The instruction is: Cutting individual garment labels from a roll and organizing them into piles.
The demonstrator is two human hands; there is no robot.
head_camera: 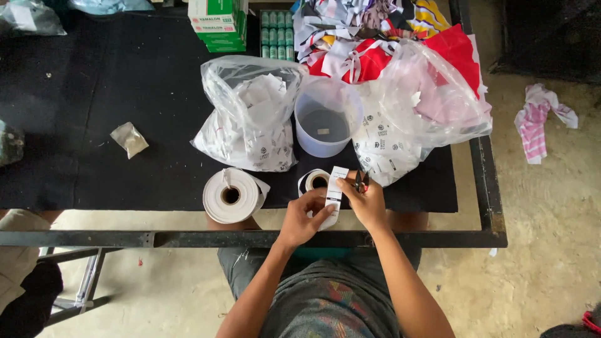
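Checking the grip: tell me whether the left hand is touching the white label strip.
Touching. The head view shows the left hand with its fingers closed on the white label strip, no gap between them.

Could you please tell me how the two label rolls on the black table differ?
The large roll is wide, plain white and untouched. The small roll is narrower, with dark edging, and lies right by the left hand. Both lie on their sides, cores facing the camera.

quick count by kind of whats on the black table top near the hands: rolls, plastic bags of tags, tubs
Label rolls: 2, a large white roll and a small roll
Clear plastic bags of tags: 2, a left bag and a right bag
Plastic tubs: 1, a translucent tub
Total: 5
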